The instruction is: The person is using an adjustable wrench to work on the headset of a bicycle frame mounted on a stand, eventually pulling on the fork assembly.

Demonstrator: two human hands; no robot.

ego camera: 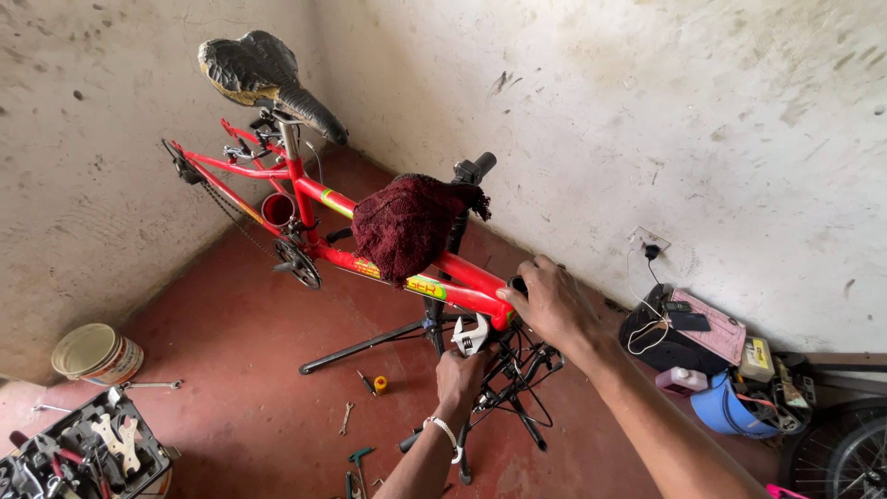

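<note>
Red bicycle frame [370,236] is lying clamped in a stand, its long axis running away leftward, while the right hand [547,300] is gripping its near end and the left hand [459,377], just below, is clutching an adjustable wrench [471,334].

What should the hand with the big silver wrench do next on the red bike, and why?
Probably close the adjustable wrench onto the fitting under the front end of the red frame and turn it. The left hand holds its open jaws right up at that spot, while the right hand braces the frame's front end.
</note>
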